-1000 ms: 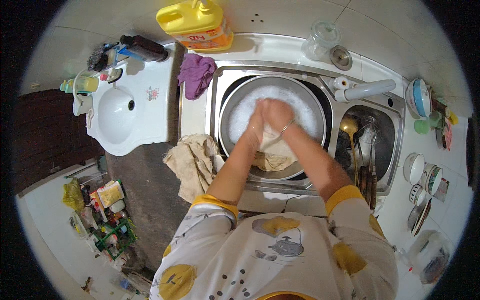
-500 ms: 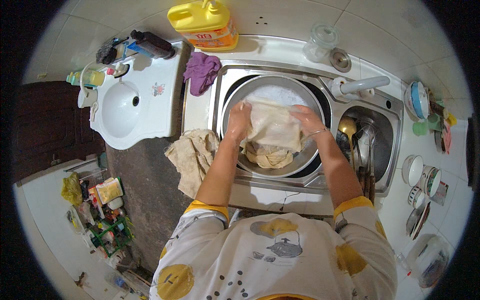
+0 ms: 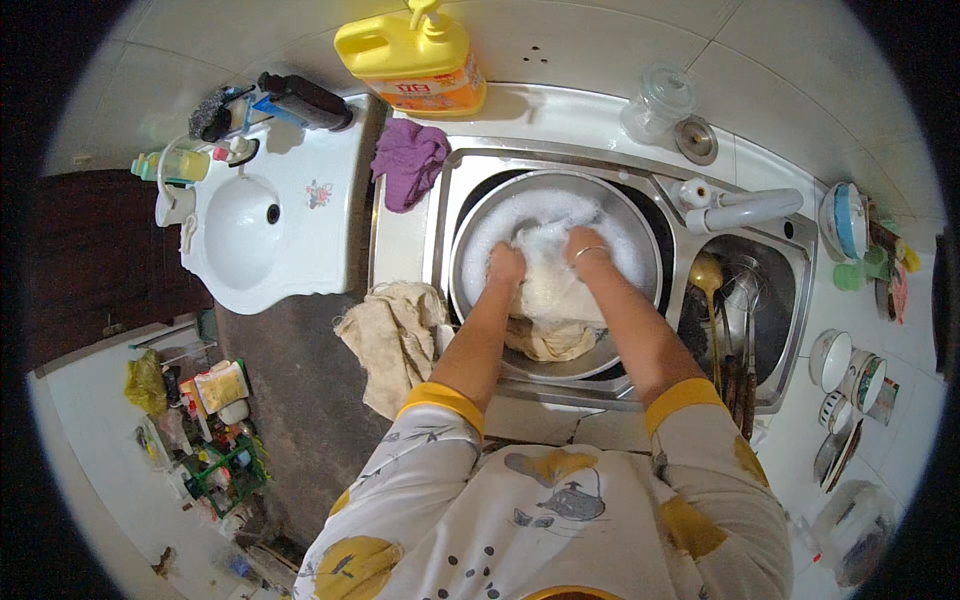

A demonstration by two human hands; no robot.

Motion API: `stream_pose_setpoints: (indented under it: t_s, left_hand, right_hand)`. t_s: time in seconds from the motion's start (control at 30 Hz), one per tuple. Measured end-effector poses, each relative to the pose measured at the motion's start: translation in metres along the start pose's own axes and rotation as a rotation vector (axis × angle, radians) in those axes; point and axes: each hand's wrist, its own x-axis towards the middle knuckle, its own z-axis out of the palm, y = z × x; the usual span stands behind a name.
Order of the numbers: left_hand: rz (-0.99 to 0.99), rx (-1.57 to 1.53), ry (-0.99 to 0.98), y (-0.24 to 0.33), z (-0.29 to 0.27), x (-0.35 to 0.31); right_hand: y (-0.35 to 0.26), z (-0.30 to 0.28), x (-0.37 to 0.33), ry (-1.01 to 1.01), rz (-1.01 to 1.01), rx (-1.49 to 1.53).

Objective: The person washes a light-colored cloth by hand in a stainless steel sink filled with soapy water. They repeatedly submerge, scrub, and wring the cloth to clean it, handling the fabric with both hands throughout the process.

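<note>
two bare hands at work in a round metal basin (image 3: 603,357), seen from above. the basin sits in the larger, left bowl of a steel sink (image 3: 600,163) and holds white suds (image 3: 540,205). a wet, pale cloth (image 3: 555,292) lies in the basin between and below the hands, its far end in the suds. the left hand (image 3: 507,262) is at the cloth's far left corner and the right hand (image 3: 584,245) at its far right; the two are apart, with knuckles up and fingertips down in the foam. the fingers are largely hidden, so whether they pinch the cloth cannot be told. a thin bracelet (image 3: 590,250) circles the right wrist. nearer the body, a crumpled beige fold (image 3: 552,342) rests against the basin's near side; whether it belongs to the same cloth is unclear. left of the sink, a dry-looking beige rag (image 3: 400,340) hangs over the counter edge, and a purple rag (image 3: 408,165) lies farther back, near a yellow jug (image 3: 410,62) with a pump. behind the sink stand a clear jar (image 3: 660,105) and, just beside it, a round metal strainer (image 3: 695,140). a pale tap (image 3: 745,210) reaches over the right bowl, where a gold-coloured ladle (image 3: 706,270) and a whisk (image 3: 745,285) lean.
</note>
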Motion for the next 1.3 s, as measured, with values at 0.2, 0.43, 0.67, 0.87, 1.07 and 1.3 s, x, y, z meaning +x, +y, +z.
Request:
stream_pose_setpoints:
  t_s: [0.2, 0.43, 0.67, 0.87, 1.07, 1.3]
  left_hand:
    - [-0.024, -0.712, -0.423, 0.03, -0.009, 0.015]
    - [-0.265, -1.386, -0.547, 0.08, -0.026, -0.049]
    - [-0.149, -1.618, -0.668, 0.083, -0.053, -0.031]
    - [-0.414, -1.523, -0.555, 0.097, -0.058, -0.062]
    - [0.072, -0.385, -0.13, 0.071, -0.067, -0.041]
    - [0.093, -0.561, -0.304, 0.045, -0.041, -0.014]
  right_hand:
    - [-0.014, 0.013, 0.005, 0.49, -0.2, 0.597]
    - [-0.041, -0.016, -0.044, 0.325, -0.285, 0.373]
    - [-0.07, -0.019, -0.067, 0.502, -0.292, 0.491]
    - [-0.019, -0.044, -0.013, 0.38, -0.138, 0.411]
    - [0.009, 0.033, 0.01, 0.569, 0.173, 0.531]
    - [-0.003, 0.001, -0.002, 0.455, -0.091, 0.62]
